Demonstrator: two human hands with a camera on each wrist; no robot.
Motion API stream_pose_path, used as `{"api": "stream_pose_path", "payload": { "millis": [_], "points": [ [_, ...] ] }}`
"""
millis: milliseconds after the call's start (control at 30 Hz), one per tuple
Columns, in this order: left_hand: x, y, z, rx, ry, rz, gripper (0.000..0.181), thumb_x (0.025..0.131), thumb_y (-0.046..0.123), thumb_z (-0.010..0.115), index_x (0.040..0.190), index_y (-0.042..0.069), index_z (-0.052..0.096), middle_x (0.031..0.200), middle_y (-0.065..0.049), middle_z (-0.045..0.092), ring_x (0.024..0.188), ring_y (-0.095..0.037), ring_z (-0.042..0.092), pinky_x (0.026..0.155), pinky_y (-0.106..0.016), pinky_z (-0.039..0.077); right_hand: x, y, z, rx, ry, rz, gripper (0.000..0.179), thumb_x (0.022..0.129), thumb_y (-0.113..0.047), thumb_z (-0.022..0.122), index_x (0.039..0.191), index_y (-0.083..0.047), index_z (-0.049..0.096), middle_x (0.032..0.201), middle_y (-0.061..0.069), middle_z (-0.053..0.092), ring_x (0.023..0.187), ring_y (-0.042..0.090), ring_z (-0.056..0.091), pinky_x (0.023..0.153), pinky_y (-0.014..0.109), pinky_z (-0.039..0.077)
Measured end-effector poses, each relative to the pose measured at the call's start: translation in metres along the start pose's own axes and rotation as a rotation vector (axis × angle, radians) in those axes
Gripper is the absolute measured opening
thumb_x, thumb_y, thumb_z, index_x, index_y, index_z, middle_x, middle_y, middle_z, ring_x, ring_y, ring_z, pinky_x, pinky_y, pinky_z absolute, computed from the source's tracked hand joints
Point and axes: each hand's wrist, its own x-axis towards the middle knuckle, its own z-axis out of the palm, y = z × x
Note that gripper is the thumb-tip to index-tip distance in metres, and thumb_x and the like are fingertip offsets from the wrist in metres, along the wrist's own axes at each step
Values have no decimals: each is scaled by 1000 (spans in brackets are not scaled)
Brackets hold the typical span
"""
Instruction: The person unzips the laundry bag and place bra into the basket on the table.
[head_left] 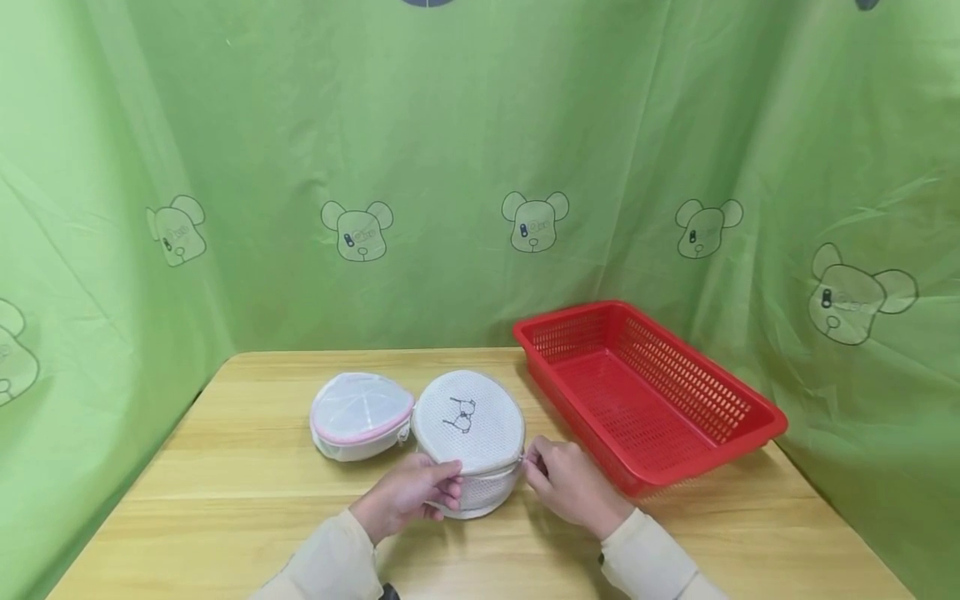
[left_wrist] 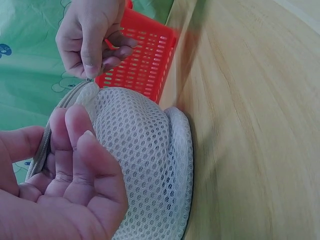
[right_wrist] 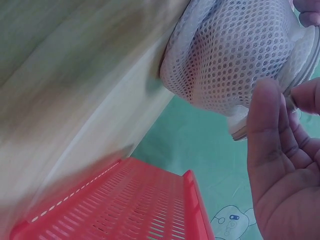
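Note:
A round white mesh laundry bag (head_left: 480, 425) with a dark line drawing on its lid stands upright on the table. My left hand (head_left: 412, 493) holds the near left of its zippered rim between thumb and fingers. At the right side of the rim, my right hand (head_left: 566, 483) pinches the zipper pull (right_wrist: 290, 103) between thumb and fingers. In the left wrist view the zipper (left_wrist: 50, 130) runs along the rim between both hands, and the mesh side (left_wrist: 137, 145) bulges below it.
A second white mesh bag (head_left: 360, 414) with a pink zipper edge lies left of the round one, close beside it. To the right sits a red perforated plastic basket (head_left: 558, 396). A green curtain (head_left: 442, 292) with bear faces hangs behind the wooden table (head_left: 225, 492).

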Motion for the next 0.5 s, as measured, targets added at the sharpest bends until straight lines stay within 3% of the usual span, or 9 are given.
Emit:
{"api": "stream_pose_path", "payload": {
  "millis": [500],
  "points": [
    [0,0,-1,10,6,-8,21,97,22,54,84,6,60,72,1,59,66,-11,58,58,-23,46,1,2,-3,-3,0,-6,16,79,1,65,73,-10,55,59,-11,42,51,-1,37,43,16,36]
  ]
}}
